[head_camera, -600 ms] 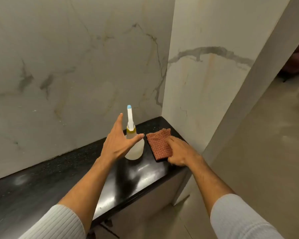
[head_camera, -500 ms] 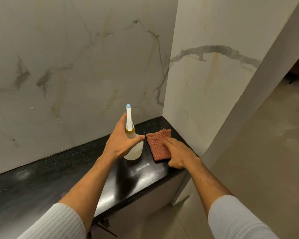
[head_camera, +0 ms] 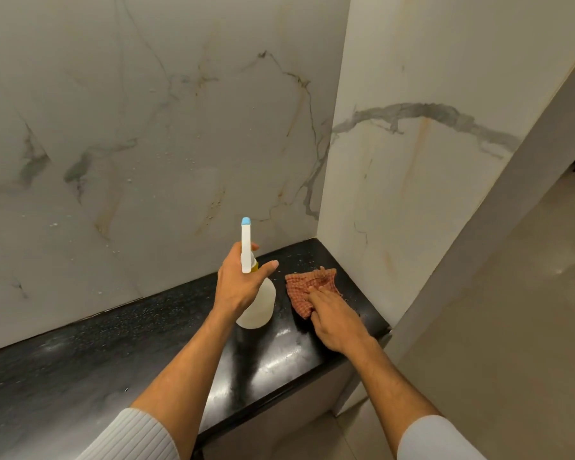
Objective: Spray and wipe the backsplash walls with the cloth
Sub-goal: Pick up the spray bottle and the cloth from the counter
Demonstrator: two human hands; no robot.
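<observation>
Nearest, on the black counter [head_camera: 113,353], the left hand [head_camera: 243,287] curls its fingers round the neck of the spray bottle [head_camera: 258,307], thumb held straight, just under the white trigger head; that is a sound hold on a smooth, rigid plastic body that is probably light. The bottle is pale and cloudy, and how full it is cannot be told. Just right of the bottle the right hand [head_camera: 336,322] bends its fingers over the near edge of the checked cloth [head_camera: 304,287], bunching it; soft and limp, it should gather anywhere, and beyond the bottle stand the marble walls [head_camera: 146,127].
</observation>
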